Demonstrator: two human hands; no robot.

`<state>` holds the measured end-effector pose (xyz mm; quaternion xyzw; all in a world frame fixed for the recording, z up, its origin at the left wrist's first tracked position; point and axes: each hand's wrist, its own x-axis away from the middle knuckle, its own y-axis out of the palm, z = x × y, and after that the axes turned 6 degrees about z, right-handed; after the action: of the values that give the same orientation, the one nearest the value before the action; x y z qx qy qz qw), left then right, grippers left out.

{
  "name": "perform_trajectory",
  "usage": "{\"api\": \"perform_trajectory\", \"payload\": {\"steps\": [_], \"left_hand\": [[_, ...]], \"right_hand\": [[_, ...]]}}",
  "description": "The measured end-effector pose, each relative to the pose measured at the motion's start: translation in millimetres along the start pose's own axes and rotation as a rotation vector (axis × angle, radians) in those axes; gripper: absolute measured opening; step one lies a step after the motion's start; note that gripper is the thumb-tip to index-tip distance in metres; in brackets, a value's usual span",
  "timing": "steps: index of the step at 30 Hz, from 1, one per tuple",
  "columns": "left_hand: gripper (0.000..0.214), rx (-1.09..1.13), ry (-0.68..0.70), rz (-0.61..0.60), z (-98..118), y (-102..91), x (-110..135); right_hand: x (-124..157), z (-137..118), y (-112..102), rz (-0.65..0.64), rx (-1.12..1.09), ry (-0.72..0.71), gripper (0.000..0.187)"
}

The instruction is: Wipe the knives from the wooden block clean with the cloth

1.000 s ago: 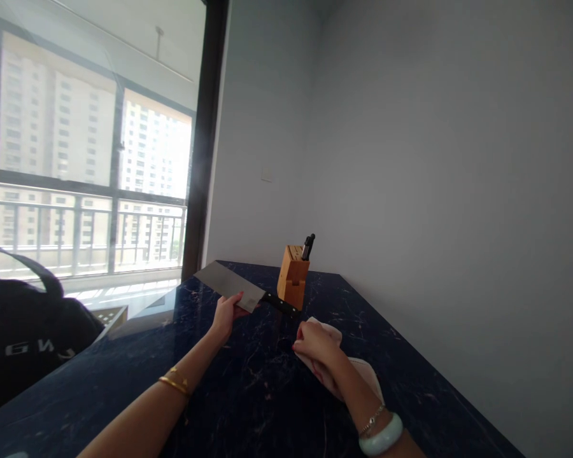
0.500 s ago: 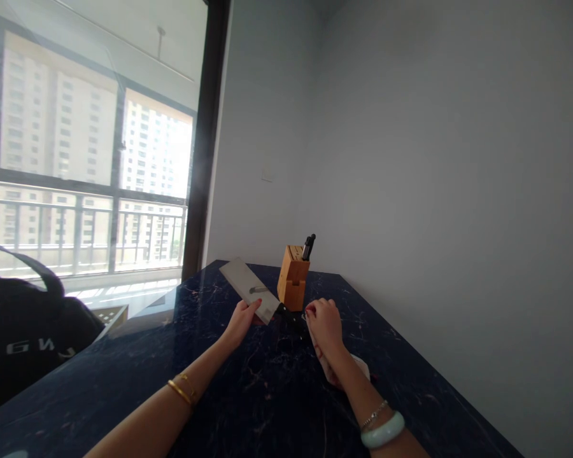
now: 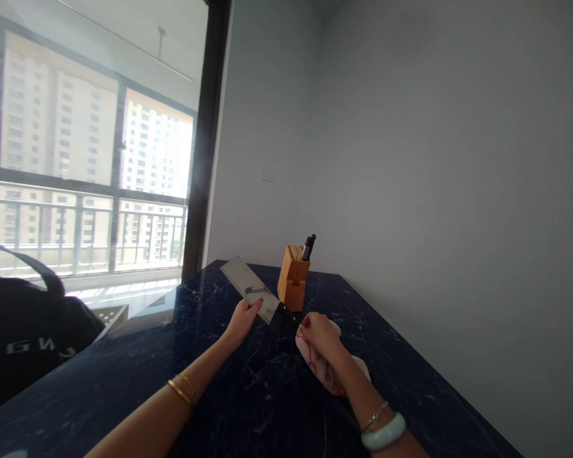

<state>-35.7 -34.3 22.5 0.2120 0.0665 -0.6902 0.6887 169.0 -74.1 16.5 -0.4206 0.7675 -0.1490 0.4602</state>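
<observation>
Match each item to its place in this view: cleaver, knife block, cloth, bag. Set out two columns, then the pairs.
Items
1. cleaver
2. knife block
3. cloth
4. bag

Places
A. under the right hand, on the counter
B. upright on the counter, near the wall
C. beside the counter, toward the window
D. held in the left hand

Pairs
1-D, 2-B, 3-A, 4-C
</observation>
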Motion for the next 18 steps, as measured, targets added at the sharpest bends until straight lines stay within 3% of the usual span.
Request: {"api": "perform_trajectory", "payload": {"steps": [5,9,14,18], "left_hand": [[0.020,-0.054,0.038,-0.020,-2,1.6,0],[0.023,-0.093,0.063,-0.049,-5,2.7,0],[0.026,-0.133,0.103,-0.102,-7,7.6,5],[0.026,-0.165,0.139,-0.132,-6,11.5,10]], "right_hand": [[0,0,-1,-0.102,0.058,-0.033,0.010],[-4,-6,-9,-0.022,0.068,-0.033,0.007],[0,-21,-17,0.130,-0.057,-0.140,0.019],[10,-33,-14,0.096,-0.110,-0.255,0.022]]}}
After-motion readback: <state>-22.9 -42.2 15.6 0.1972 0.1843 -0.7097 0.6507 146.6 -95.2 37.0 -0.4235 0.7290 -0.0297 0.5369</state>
